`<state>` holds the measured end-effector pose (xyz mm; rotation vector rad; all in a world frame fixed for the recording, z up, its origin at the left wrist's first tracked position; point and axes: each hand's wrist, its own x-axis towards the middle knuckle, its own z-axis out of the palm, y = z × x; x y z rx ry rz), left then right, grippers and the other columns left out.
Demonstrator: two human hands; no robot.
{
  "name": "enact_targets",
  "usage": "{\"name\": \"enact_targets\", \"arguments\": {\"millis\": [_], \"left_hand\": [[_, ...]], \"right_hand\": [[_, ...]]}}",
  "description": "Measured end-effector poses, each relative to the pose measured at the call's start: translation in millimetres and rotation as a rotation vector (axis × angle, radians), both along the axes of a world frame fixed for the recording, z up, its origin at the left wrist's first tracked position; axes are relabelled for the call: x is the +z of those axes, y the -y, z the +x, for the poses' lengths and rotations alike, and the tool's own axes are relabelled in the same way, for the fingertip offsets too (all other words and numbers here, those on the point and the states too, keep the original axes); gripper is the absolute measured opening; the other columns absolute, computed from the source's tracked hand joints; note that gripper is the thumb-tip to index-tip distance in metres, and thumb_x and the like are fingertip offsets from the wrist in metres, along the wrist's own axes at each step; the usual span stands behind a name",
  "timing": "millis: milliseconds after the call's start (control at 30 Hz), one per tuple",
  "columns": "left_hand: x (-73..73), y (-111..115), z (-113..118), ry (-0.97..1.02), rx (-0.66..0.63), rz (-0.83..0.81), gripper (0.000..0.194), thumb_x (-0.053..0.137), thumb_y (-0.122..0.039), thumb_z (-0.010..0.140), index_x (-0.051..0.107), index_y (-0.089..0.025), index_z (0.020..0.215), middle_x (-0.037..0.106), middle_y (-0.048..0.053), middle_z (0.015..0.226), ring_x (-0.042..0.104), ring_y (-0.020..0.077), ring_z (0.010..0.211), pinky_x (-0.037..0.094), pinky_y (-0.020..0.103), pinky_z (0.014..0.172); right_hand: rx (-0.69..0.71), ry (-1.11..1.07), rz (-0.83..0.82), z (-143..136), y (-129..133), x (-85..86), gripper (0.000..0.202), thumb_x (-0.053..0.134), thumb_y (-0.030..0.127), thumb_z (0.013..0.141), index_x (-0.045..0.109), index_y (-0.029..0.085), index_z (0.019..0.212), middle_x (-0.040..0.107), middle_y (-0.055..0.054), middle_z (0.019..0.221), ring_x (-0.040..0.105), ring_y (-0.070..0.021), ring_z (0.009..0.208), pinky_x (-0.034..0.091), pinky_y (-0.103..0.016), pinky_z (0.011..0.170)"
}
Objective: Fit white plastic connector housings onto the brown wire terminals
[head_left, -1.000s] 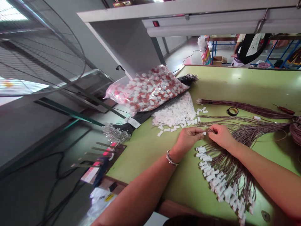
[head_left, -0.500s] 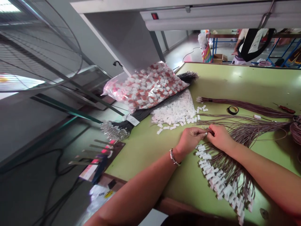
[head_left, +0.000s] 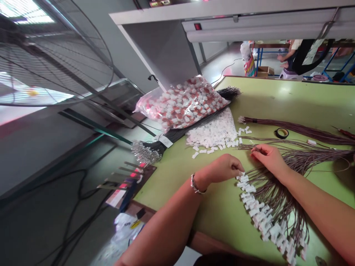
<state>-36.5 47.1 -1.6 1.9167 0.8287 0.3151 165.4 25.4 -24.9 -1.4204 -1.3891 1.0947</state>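
My left hand is closed in a pinch on a small white connector at the upper end of a row of white connectors on brown wires. To its right, my right hand has its fingers pinched together on the end of a brown wire, whose metal tip shows faintly past the fingertips. The bundle of brown wires runs under my right forearm. Beyond my hands lies a heap of loose white connectors in a clear bag, with several spilled out.
A clear bag of white and orange parts rests on black wires at the table's left edge. A tape roll, a taped wire bundle and a screwdriver lie on the green table. A fan stands left.
My hands have moved apart. The left came down towards the top of the connector row, while the right moved to the loose wire ends. The camera view has shifted slightly left.
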Motion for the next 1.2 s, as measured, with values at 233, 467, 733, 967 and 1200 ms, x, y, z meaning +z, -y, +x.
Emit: {"name": "enact_targets", "arguments": {"millis": [233,467,733,967,1200], "left_hand": [[-4.7,-19.7,-1.1,-0.214,0.579,0.507,0.017,0.057,-0.023,0.077,0.071,-0.018,0.087,0.067,0.008,0.085,0.059,0.0204,0.077,0.044,0.030,0.072],[-20.2,-25.7,9.2,-0.384,0.571,0.606,0.014,0.055,-0.022,0.080,0.067,-0.017,0.084,0.062,0.010,0.089,0.057,0.0230,0.084,0.043,0.032,0.073],[-7.4,-18.1,-4.3,-0.002,0.710,0.303,0.010,0.058,-0.027,0.077,0.060,-0.018,0.081,0.064,0.004,0.071,0.060,0.0180,0.068,0.043,0.029,0.064],[-10.0,-1.7,16.0,0.514,0.632,-0.317,0.030,0.077,-0.030,0.059,0.062,-0.012,0.078,0.059,-0.001,0.058,0.054,0.0094,0.053,0.043,0.023,0.056],[-16.6,-0.8,20.8,0.465,0.576,-0.317,0.026,0.074,-0.027,0.062,0.067,-0.011,0.081,0.059,-0.001,0.056,0.051,0.0079,0.052,0.043,0.023,0.056]], "right_hand": [[0.013,-0.181,-0.105,-5.2,1.8,5.8,0.030,0.064,0.039,0.067,0.063,0.015,0.083,0.058,0.002,0.056,0.038,-0.0066,0.044,0.030,-0.021,0.043],[0.005,-0.129,-0.080,-7.2,3.1,6.2,0.012,0.055,0.028,0.065,0.055,0.017,0.065,0.051,0.004,0.051,0.034,-0.0072,0.046,0.026,-0.022,0.046],[-0.047,-0.043,0.000,-9.5,5.7,10.3,0.009,0.050,0.027,0.058,0.046,0.019,0.057,0.040,0.005,0.053,0.032,-0.0086,0.051,0.026,-0.023,0.048],[-0.066,-0.001,0.085,-11.2,9.0,7.6,0.009,0.052,0.026,0.062,0.049,0.018,0.060,0.042,0.005,0.053,0.035,-0.0083,0.051,0.029,-0.022,0.048],[-0.073,0.128,0.172,-11.1,9.6,1.8,0.007,0.051,0.023,0.066,0.048,0.018,0.061,0.043,0.005,0.053,0.036,-0.0084,0.050,0.031,-0.022,0.049]]}}
